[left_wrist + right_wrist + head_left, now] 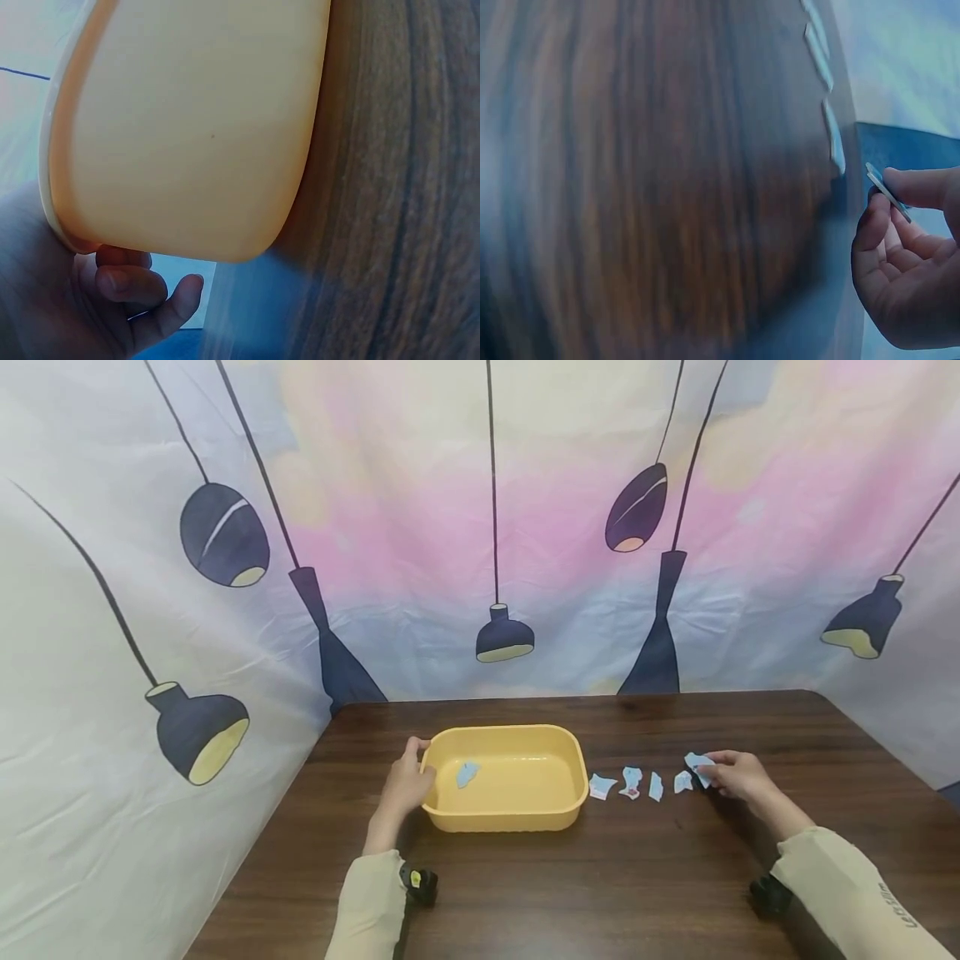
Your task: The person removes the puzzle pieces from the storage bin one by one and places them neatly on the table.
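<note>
My left hand (pixel 408 785) grips the left rim of a yellow plastic basin (pixel 506 821), thumb over the rim and fingers outside; in the left wrist view the fingers curl below the basin's wall (pixel 195 135). Inside the basin, toward its left, lies one light-blue jagged flat piece (pixel 467 774). At the right end of a row of similar pieces, my right hand (pixel 742 775) pinches another light-blue piece (pixel 699 761) between thumb and fingers. Seen edge-on in the right wrist view, this held piece (pixel 889 193) is thin and stands off the table.
Between the basin and my right hand, several blue-and-white jagged pieces (pixel 631 781) lie spaced out on the dark wooden table (pixel 570 893). Some carry small reddish marks. A cloth (pixel 420 527) printed with hanging lamps hangs behind the table's far edge.
</note>
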### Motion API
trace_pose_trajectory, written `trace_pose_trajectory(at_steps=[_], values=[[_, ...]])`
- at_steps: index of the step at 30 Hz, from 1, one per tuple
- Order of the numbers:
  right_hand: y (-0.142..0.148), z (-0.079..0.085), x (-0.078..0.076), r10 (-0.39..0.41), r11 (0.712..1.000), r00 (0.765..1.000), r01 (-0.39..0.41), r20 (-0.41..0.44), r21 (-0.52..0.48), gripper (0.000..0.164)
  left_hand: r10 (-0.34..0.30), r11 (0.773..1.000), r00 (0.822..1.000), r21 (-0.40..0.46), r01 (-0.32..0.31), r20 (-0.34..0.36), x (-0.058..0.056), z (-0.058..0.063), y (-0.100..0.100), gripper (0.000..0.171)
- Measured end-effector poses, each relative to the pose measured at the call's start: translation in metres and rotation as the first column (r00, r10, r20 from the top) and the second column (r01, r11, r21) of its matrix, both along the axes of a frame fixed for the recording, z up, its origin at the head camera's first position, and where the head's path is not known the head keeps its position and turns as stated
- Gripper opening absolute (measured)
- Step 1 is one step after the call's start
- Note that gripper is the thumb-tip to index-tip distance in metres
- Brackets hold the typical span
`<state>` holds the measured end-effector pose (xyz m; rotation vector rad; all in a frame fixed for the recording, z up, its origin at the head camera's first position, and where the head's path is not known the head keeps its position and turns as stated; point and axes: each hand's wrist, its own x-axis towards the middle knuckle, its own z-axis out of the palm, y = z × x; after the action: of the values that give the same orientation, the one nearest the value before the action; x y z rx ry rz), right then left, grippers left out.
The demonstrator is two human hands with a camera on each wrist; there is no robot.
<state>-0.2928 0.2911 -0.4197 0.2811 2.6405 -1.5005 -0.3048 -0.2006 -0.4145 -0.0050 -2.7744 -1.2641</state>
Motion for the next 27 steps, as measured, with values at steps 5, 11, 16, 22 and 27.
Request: trace_pose_trajectory(at_steps=[5, 11, 16, 22, 27], values=[[0.007, -0.005, 0.001, 0.002, 1.0, 1.0, -0.002, 0.015, 0.013, 0.049, -0.001, 1.0, 1.0, 0.004, 0.001, 0.009, -0.002, 0.002, -0.002, 0.048], [0.009, -0.007, 0.002, 0.015, 0.998, 1.0, -0.015, -0.004, 0.067, 0.049, -0.007, 1.0, 1.0, 0.014, 0.007, 0.018, -0.001, 0.002, -0.002, 0.047], [0.011, -0.006, 0.005, 0.038, 0.991, 0.999, -0.034, -0.028, 0.126, 0.049, -0.006, 1.0, 1.0, 0.011, 0.005, 0.016, 0.0, 0.003, 0.0, 0.046], [0.015, -0.005, 0.01, 0.055, 0.976, 0.997, -0.044, -0.045, 0.215, 0.051, -0.01, 1.0, 1.0, 0.008, 0.01, 0.016, -0.001, 0.004, 0.001, 0.046], [0.014, 0.001, 0.014, 0.073, 0.958, 0.995, -0.051, -0.066, 0.283, 0.054, -0.015, 1.0, 1.0, -0.006, 0.015, 0.016, -0.001, 0.003, 0.001, 0.047]])
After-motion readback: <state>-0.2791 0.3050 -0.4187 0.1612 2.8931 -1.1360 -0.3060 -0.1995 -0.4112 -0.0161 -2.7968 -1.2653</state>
